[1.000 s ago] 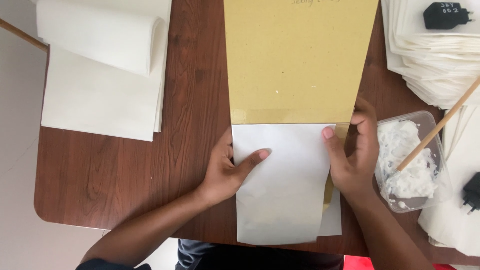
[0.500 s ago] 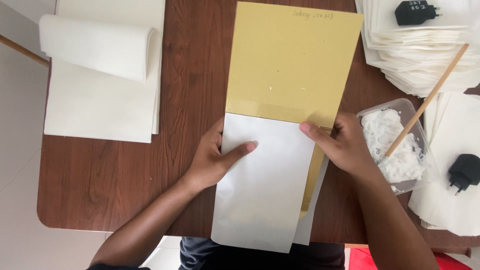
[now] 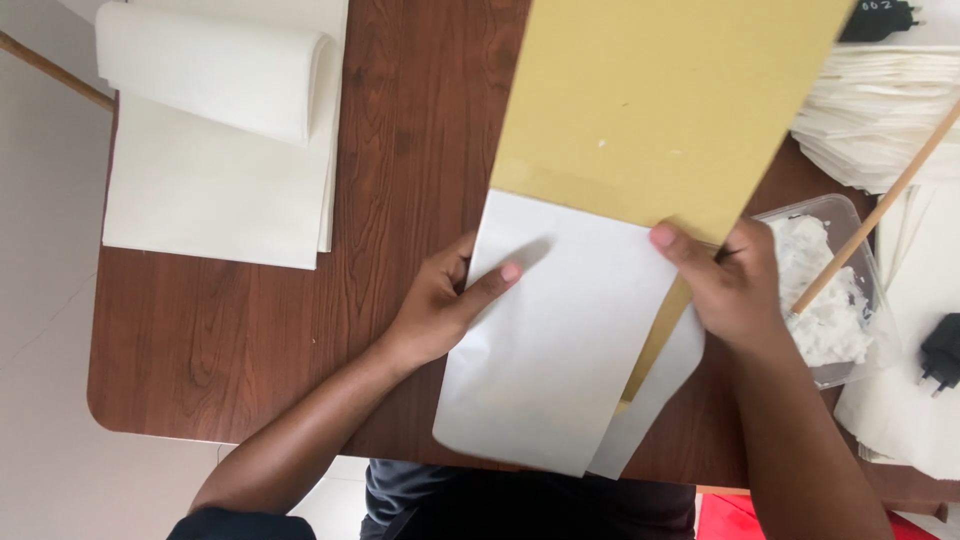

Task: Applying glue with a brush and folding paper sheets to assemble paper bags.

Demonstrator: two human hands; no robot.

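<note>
Dark wood-grain table (image 3: 240, 330) is filling the head view, its rounded near-left corner standing over a pale floor. At the middle, a white paper sheet (image 3: 555, 340) is lying over the lower end of a long mustard-yellow board (image 3: 660, 100), which is running up and out of the top edge. The sheet is sitting slightly askew, its lower part hanging past the near table edge, and a second white layer is peeking out beneath it at the lower right.

The left hand (image 3: 445, 305) is resting flat on the sheet's left edge, forefinger stretched across the paper, pinning rather than gripping it. The right hand (image 3: 730, 285) is curling at the sheet's upper right corner, thumb on top and fingers underneath, seemingly pinching paper and board edge together; how tightly, I cannot tell.

By my judgement the work is standing midway: the sheet is laid on the board, but its edges are not squared with it and the lower part is lying loose.

Around them, a clear plastic tub of white paste (image 3: 825, 295) with a wooden stick (image 3: 880, 215) leaning in it is crowding the right hand's elbow room. Stacked white sheets (image 3: 880, 120) are lying behind it, a black plug adapter (image 3: 940, 355) is sitting far right, and a pad with a rolled-back page (image 3: 215, 130) is lying well apart at the left.
</note>
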